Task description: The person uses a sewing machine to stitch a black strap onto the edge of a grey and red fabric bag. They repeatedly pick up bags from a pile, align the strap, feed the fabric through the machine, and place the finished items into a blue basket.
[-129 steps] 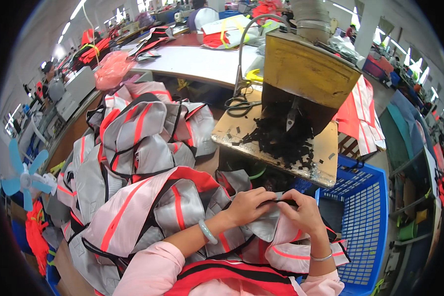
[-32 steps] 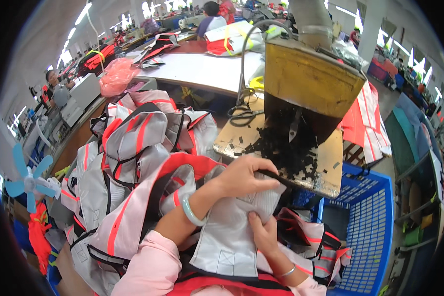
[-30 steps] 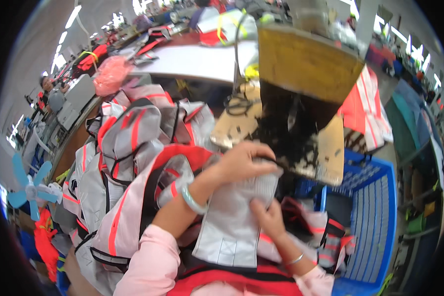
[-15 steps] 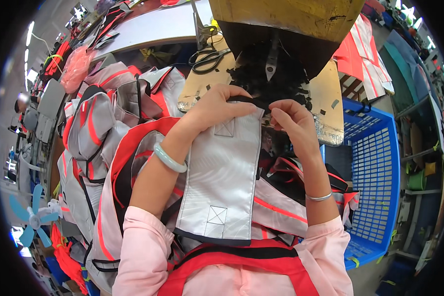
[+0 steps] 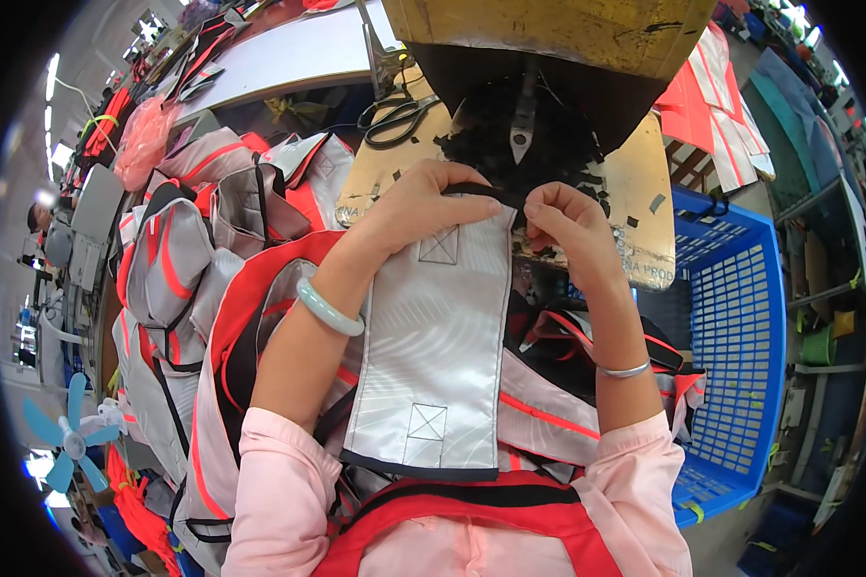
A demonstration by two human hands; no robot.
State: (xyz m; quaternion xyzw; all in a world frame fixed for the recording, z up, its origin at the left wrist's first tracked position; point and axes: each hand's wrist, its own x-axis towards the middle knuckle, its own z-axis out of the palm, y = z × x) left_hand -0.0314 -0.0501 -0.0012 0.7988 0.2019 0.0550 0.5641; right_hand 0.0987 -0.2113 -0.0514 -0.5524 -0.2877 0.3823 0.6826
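A light grey fabric panel [image 5: 433, 337] with black edging and two stitched crossed squares hangs lengthwise in front of me. My left hand [image 5: 433, 207] grips its top edge, thumb on the front face. Beside the top right corner, my right hand [image 5: 568, 226] is closed in a pinch on a short end of black edging tape [image 5: 512, 199], partly hidden by the fingertips. Just beyond my hands a pointed metal blade [image 5: 522, 137] stands upright under a yellow-brown box [image 5: 548, 24], above a heap of black scraps [image 5: 481, 135].
Grey bags with red trim [image 5: 178, 250] are piled at my left and under the panel. Black-handled scissors [image 5: 394, 120] lie at the worn board's [image 5: 645, 245] far left. A blue plastic basket [image 5: 775, 317] stands at right. A blue fan [image 5: 72, 438] is at lower left.
The view has shifted slightly. Both hands keep nearly the same hold, with the right fingers a little lower and closer against the corner.
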